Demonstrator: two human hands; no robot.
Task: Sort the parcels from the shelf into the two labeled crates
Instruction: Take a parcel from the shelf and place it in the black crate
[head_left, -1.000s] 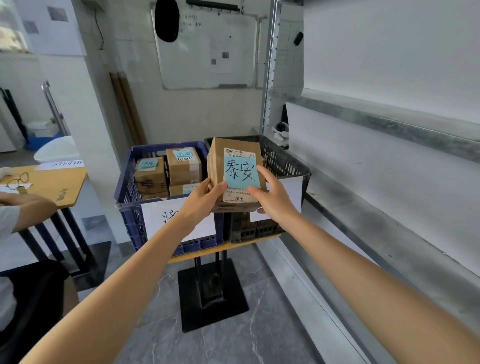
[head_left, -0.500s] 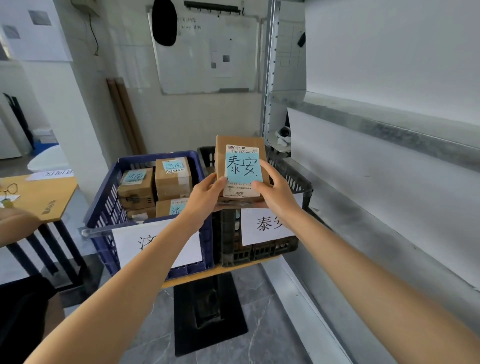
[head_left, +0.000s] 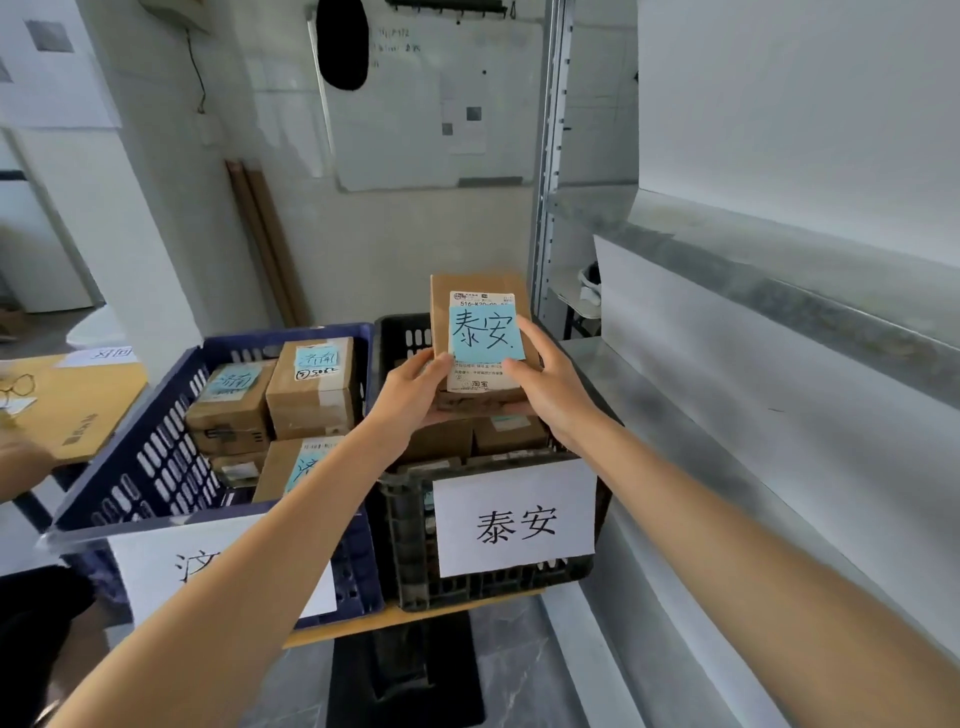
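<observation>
Centre frame, our left hand and right hand clamp the parcel over the black crate; lower it flat onto what look like boxes beneath.

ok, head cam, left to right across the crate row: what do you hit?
wooden desk → blue crate → left hand → parcel gripped by both hands → right hand → metal shelf. I left out the black crate because it overlaps the hands and parcel.
</observation>
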